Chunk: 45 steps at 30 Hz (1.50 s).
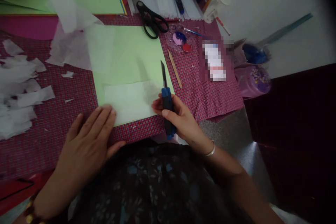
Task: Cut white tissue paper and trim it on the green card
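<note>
My right hand (181,117) is closed around a blue and black utility knife (168,112), its blade out and pointing away from me. The knife is over the right edge of a light green sheet (126,52). A white strip of paper (128,101) lies on the near part of that sheet. My left hand (90,134) rests flat, fingers stretched out, on the checked cloth with its fingertips at the sheet's near left corner. Thin white tissue paper (70,42) overlaps the sheet's far left part.
Torn white paper scraps (18,94) heap up at the left on the red checked tablecloth (141,127). Black-handled scissors (152,21) lie beyond the sheet. A wooden stick (175,70), a dish with paint (180,38) and a purple cup (253,82) are at the right.
</note>
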Each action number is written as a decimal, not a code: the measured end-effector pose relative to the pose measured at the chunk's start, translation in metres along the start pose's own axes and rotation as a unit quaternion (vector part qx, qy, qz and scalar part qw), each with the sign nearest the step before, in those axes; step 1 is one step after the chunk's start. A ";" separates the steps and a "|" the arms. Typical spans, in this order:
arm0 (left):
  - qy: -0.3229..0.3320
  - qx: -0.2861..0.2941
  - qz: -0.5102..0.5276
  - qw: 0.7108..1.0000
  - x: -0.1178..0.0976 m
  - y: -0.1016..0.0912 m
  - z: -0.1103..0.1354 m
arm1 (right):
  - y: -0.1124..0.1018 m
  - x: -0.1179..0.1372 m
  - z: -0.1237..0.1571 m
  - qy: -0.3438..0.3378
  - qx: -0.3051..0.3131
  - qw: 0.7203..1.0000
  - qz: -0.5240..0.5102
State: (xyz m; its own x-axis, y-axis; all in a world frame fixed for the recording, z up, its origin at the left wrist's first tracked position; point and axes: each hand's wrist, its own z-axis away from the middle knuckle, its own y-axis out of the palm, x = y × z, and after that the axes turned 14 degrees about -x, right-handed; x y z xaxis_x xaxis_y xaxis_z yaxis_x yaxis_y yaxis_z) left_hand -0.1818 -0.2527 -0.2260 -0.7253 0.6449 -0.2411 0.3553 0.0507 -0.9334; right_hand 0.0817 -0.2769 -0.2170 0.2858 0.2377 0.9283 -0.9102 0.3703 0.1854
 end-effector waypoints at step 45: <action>-0.078 0.137 0.266 0.951 -0.030 0.013 -0.129 | -0.090 0.046 -0.016 -0.358 0.069 0.714 0.598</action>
State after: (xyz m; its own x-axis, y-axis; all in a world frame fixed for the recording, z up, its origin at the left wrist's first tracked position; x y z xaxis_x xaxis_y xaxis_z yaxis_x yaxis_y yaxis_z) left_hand -0.0792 -0.1729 -0.1968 -0.5711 0.4020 -0.7157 0.5454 -0.4659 -0.6968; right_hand 0.1818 -0.2854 -0.1960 -0.9016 -0.2290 0.3671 -0.4104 0.1840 -0.8932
